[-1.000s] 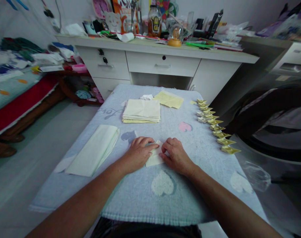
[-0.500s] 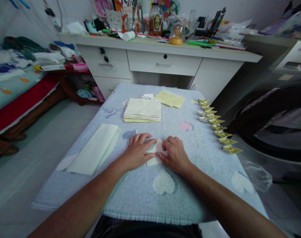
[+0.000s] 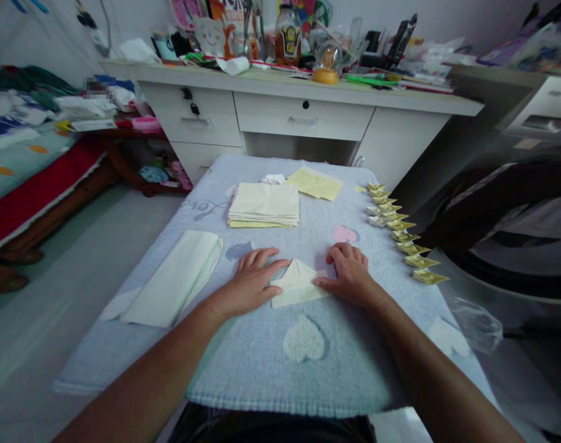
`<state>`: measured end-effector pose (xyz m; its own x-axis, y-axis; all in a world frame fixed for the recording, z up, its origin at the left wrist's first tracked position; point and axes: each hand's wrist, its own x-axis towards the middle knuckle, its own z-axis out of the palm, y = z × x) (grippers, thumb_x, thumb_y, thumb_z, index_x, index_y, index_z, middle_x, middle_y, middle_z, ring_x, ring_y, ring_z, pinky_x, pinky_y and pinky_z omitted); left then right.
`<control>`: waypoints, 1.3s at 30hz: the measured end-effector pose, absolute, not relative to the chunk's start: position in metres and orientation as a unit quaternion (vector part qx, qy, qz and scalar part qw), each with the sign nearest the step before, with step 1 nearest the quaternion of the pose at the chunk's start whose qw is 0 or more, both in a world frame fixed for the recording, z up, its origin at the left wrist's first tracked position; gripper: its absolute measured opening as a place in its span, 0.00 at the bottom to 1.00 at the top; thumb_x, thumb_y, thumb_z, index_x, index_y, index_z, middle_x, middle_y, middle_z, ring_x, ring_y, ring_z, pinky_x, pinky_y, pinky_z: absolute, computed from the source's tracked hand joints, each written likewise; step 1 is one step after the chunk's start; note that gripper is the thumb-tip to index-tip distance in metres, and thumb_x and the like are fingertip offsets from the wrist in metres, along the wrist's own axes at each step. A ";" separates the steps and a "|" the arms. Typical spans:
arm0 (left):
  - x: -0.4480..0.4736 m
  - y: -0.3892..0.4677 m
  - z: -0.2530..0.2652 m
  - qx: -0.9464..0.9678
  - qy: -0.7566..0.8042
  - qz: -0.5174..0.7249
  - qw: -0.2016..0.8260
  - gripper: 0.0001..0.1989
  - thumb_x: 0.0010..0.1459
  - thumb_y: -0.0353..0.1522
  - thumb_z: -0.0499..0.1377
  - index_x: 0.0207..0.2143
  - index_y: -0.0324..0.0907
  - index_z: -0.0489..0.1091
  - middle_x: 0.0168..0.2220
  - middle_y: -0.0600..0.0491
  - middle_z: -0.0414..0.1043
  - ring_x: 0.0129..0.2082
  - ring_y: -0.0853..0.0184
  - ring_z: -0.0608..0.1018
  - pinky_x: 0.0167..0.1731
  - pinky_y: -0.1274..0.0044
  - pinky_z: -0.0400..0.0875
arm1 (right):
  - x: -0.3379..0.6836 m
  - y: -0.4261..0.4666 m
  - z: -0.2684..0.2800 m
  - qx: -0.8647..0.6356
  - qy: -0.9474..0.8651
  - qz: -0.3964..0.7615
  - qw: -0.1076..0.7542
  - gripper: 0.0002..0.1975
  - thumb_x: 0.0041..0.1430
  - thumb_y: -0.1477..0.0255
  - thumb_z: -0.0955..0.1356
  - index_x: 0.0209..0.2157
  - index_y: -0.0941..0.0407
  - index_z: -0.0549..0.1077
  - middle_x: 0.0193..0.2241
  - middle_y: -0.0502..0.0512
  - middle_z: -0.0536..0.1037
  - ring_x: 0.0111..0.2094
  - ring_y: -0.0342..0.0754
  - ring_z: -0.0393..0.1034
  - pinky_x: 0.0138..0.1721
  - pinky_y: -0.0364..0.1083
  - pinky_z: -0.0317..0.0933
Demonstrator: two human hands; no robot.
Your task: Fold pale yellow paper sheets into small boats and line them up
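A cream sheet of folded paper lies flat on the cloth-covered table, its upper edge brought to a triangular point above a straight lower band. My left hand rests at its left side, fingers spread, with thumb and forefinger on the paper's edge. At the right end of the paper is my right hand, its thumb touching the sheet and its other fingers curled loosely on the cloth. Beyond the hands sits a stack of cream paper. Small folded paper boats stand in a row along the table's right side.
A long folded white paper lies at the left of the table. Yellow sheets lie behind the stack. A cluttered white desk stands at the back, a washing machine at the right and a bed at the left.
My right hand has slid right along the folded paper, uncovering its peak and lower band. My left hand has stayed nearly in place. The view has shifted slightly.
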<state>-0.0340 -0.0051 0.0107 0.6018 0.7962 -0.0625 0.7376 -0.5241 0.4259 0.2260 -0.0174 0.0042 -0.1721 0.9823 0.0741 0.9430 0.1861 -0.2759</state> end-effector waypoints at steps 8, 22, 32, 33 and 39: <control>-0.037 -0.004 0.014 0.870 0.432 0.058 0.229 0.29 0.55 0.31 0.56 0.59 0.51 0.59 0.64 0.48 0.51 0.63 0.53 0.53 0.60 0.60 0.49 | 0.246 -0.011 0.010 -0.634 -0.760 0.124 0.071 0.23 0.46 0.55 0.72 0.40 0.54 0.68 0.50 0.60 0.65 0.49 0.59 0.59 0.47 0.56 0.54; -0.033 -0.003 0.012 0.867 0.425 0.112 0.236 0.29 0.47 0.28 0.57 0.54 0.50 0.65 0.59 0.50 0.57 0.59 0.54 0.58 0.58 0.59 0.51 | 0.223 -0.018 0.011 -0.538 -0.810 0.172 0.160 0.17 0.52 0.57 0.70 0.38 0.54 0.70 0.46 0.58 0.68 0.49 0.55 0.58 0.51 0.56 0.51; -0.009 -0.007 0.014 0.811 0.457 0.212 0.297 0.29 0.48 0.29 0.61 0.55 0.41 0.63 0.39 0.51 0.72 0.43 0.60 0.71 0.50 0.65 0.62 | 0.210 -0.017 0.010 -0.516 -0.798 0.211 0.228 0.12 0.50 0.67 0.73 0.29 0.56 0.67 0.38 0.54 0.70 0.44 0.51 0.60 0.49 0.52 0.52; -0.008 -0.007 0.014 0.802 0.461 0.216 0.312 0.25 0.48 0.29 0.61 0.52 0.41 0.67 0.35 0.52 0.72 0.39 0.61 0.72 0.47 0.67 0.64 | 0.210 -0.018 0.011 -0.510 -0.795 0.223 0.243 0.12 0.52 0.66 0.72 0.29 0.55 0.66 0.37 0.53 0.70 0.43 0.51 0.61 0.49 0.52 0.52; -0.009 -0.006 0.010 0.627 0.420 0.327 0.568 0.16 0.54 0.37 0.61 0.44 0.39 0.73 0.37 0.50 0.76 0.36 0.63 0.76 0.38 0.72 0.69 | 0.211 -0.019 0.013 -0.493 -0.666 0.374 0.417 0.19 0.55 0.59 0.69 0.44 0.53 0.65 0.41 0.55 0.71 0.44 0.50 0.65 0.46 0.49 0.59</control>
<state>-0.0085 -0.0058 0.0098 0.4326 0.8992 -0.0663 0.1550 -0.0017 0.9879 0.2112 -0.0187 0.0130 -0.1671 0.9681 0.1869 0.3453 0.2351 -0.9086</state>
